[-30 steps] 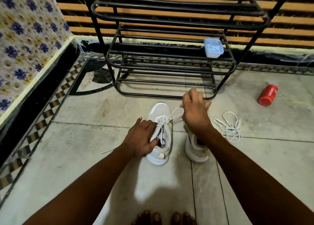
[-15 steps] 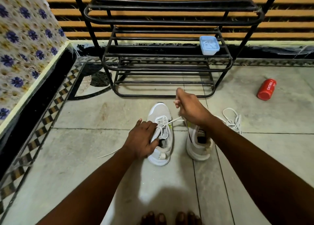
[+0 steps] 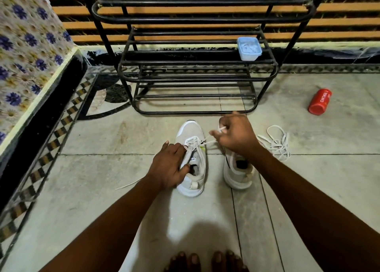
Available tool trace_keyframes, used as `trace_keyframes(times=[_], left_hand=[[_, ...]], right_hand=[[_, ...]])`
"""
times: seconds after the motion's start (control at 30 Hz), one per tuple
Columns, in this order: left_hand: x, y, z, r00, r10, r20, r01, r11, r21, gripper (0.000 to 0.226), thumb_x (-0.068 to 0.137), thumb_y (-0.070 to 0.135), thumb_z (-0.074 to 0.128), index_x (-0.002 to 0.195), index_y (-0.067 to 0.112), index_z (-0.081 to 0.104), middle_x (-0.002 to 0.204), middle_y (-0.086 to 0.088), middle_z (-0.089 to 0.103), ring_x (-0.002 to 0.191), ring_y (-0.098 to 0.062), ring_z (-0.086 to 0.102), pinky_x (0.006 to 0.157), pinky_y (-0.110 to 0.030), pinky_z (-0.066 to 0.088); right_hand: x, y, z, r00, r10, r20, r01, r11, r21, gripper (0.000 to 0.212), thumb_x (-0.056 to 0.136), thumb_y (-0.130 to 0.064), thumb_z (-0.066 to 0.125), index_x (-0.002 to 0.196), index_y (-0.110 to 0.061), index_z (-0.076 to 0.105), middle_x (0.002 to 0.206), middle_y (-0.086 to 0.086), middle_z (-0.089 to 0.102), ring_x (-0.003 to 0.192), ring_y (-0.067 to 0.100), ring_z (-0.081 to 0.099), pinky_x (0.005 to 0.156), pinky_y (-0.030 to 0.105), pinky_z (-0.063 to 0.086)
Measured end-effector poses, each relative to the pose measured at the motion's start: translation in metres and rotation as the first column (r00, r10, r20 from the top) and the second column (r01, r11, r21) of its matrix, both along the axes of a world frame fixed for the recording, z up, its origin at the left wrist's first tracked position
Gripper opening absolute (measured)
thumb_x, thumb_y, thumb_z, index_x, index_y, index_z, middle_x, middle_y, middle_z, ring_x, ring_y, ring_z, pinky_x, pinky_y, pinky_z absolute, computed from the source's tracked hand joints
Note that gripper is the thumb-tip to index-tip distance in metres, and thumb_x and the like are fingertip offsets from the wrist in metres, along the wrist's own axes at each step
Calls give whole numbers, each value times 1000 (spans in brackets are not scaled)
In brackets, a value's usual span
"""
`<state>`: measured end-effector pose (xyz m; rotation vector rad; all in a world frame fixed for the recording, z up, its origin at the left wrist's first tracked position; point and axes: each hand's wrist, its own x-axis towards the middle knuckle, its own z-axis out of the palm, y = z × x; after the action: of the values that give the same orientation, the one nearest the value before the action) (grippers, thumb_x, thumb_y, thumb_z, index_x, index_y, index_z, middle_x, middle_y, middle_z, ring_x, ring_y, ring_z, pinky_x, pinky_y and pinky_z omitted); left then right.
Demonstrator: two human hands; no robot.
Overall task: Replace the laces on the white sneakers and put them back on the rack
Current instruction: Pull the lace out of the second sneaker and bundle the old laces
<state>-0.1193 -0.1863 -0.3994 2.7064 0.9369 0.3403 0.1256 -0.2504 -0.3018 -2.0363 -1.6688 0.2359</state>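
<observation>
White low-top sneakers stand side by side on the pale tiled floor, toes toward the black metal tube shoe rack, just in front of its lowest tier. On the left sneaker a flat white lace runs through the front eyelets only. The left hand grips this shoe by the collar and upper, fingers curled over the side and the thumb at the opening. One end of the lace leads up and to the right to the right hand, which pinches it between curled fingers above the toe of the right sneaker; the forearm hides that shoe's front. The other end of the lace trails left across the floor from under the left wrist. A loose tangled white lace lies on the floor just right of the right sneaker. Farther right, well apart, a red cylindrical bottle with white lettering lies on its side. A small pale blue plastic tub sits on the rack's middle shelf near its right end. Bare toes show at the bottom edge.
</observation>
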Motion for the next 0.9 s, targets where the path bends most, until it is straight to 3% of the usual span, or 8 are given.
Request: trace_keyframes(times=[0.17, 0.23, 0.33, 0.43, 0.57, 0.67, 0.73, 0.9], left_hand=[[-1, -2, -1, 1000, 2, -2, -2, 1000, -10, 55, 85, 48, 50, 126, 13, 61, 111, -2, 63, 101, -29, 59, 116, -47, 32], [0, -2, 0, 1000, 9, -1, -9, 1000, -27, 56, 85, 48, 50, 128, 13, 59, 109, -2, 62, 99, -30, 59, 116, -46, 32], [0, -2, 0, 1000, 17, -5, -17, 999, -39, 53, 86, 48, 51, 127, 15, 58, 107, -1, 61, 98, -31, 58, 113, -46, 35], [1, -6, 0, 997, 57, 43, -53, 995, -84, 53, 86, 49, 50, 127, 17, 59, 109, 1, 62, 103, -28, 56, 110, -45, 38], [9, -11, 8, 979, 191, 71, -180, 974, -135, 41, 95, 54, 43, 112, 24, 65, 100, 5, 67, 96, -23, 51, 90, -40, 42], [10, -9, 13, 977, 211, 32, -208, 975, -82, 34, 101, 50, 37, 89, 25, 57, 83, 4, 64, 86, -28, 53, 74, -37, 40], [10, -11, 17, 979, 201, 37, -198, 978, -58, 33, 103, 45, 35, 87, 24, 55, 81, 3, 65, 85, -31, 54, 69, -37, 36], [9, -13, 15, 970, 229, 83, -223, 972, -73, 28, 107, 36, 41, 84, 26, 53, 78, 3, 63, 85, -29, 53, 64, -34, 27]], right_hand=[[-9, -4, 0, 901, -167, -401, 238, 962, 135, 51, 77, -22, 86, 55, -19, 40, 51, -6, 40, 50, 13, 39, 53, 26, 32], [-8, -2, 4, 870, -154, -469, 280, 936, 213, 53, 78, -12, 81, 55, -20, 34, 52, -5, 35, 49, 13, 33, 52, 27, 30], [-15, -5, 6, 893, -125, -432, 287, 898, 335, 54, 76, 1, 69, 56, -25, 26, 54, -9, 32, 57, 19, 35, 60, 31, 27], [-12, -9, -1, 927, -148, -345, 270, 901, 339, 53, 73, 7, 62, 58, -26, 23, 59, -6, 36, 65, 26, 40, 61, 37, 27], [-11, -12, -20, 982, -94, -161, 129, 965, 226, 23, 64, -5, 55, 61, -18, 37, 70, 2, 40, 70, 24, 38, 65, 31, 21], [-11, -14, -33, 992, -20, -122, 40, 985, 169, 5, 64, -5, 49, 67, -8, 46, 80, 8, 48, 74, 27, 45, 66, 30, 30], [-5, -12, -31, 990, -2, -138, 27, 984, 177, 9, 65, -2, 44, 69, -1, 52, 76, 11, 55, 73, 32, 51, 65, 36, 38], [7, -9, -12, 982, -146, -123, 170, 959, 225, 16, 61, -3, 40, 70, -4, 52, 70, 12, 54, 72, 27, 43, 64, 35, 26]])
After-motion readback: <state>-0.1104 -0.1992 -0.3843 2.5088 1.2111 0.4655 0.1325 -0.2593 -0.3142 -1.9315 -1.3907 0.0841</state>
